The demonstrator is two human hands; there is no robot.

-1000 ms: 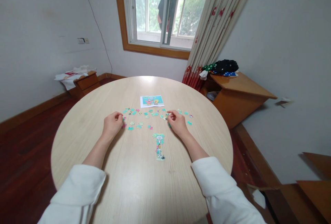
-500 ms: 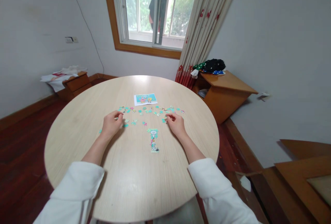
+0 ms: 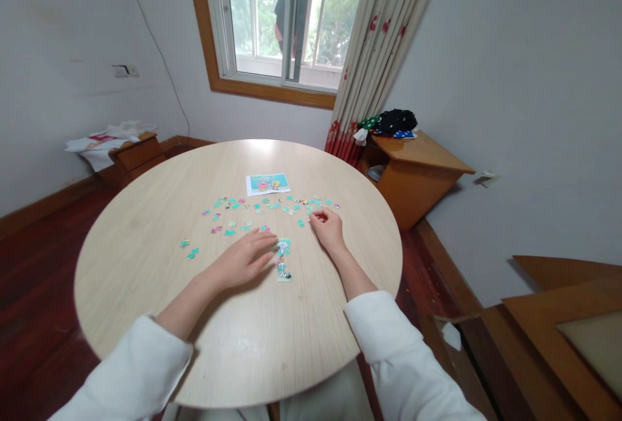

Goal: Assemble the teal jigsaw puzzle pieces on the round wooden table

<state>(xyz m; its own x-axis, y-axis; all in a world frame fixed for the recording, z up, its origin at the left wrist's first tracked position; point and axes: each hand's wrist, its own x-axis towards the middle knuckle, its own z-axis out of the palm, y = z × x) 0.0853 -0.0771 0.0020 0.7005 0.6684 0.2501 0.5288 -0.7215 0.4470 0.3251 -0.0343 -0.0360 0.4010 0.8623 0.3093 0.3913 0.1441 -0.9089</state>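
On the round wooden table [image 3: 146,265] lie several small teal and pink puzzle pieces [image 3: 233,204] in a loose row. A joined strip of pieces [image 3: 282,260] sits nearer to me, in the middle. My left hand [image 3: 245,258] lies beside that strip with its fingers stretched toward it, fingertips touching its upper left edge. My right hand [image 3: 328,228] rests to the right with fingers curled, pinching at a small piece among the scattered ones. A printed reference picture [image 3: 267,183] lies beyond the pieces.
A wooden cabinet [image 3: 418,175] with dark clothes on top stands right of the table by the curtain [image 3: 374,52]. A low wooden stand [image 3: 133,155] with papers is at the left wall. Wooden boards [image 3: 568,324] lie on the floor at right. A person shows outside the window [image 3: 284,10].
My left hand left the scattered pieces at the left and moved right to the joined strip, opening its fingers. My right hand stayed put. The view shifted rightward.
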